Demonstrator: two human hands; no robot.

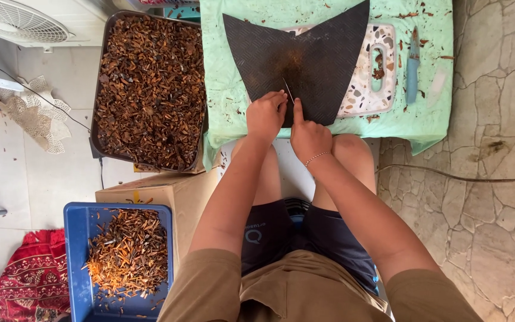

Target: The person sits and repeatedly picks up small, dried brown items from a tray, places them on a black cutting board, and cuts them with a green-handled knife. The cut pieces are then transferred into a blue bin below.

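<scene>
Left hand (266, 114): fingers curled, pinning a small piece on the mat (317, 59).
Right hand (309, 135): clenched on the knife (289, 92).
Blade: points away, just right of left fingertips.

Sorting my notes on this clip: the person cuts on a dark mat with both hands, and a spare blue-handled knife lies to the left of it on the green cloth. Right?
Not quite: the head view shows the spare knife lying to the right of the dark mat, on the green cloth. Both hands, left and right, work on the mat.

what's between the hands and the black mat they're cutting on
Nothing visible. The left hand and right hand rest directly on the near edge of the black mat, with a thin blade between them.
</scene>
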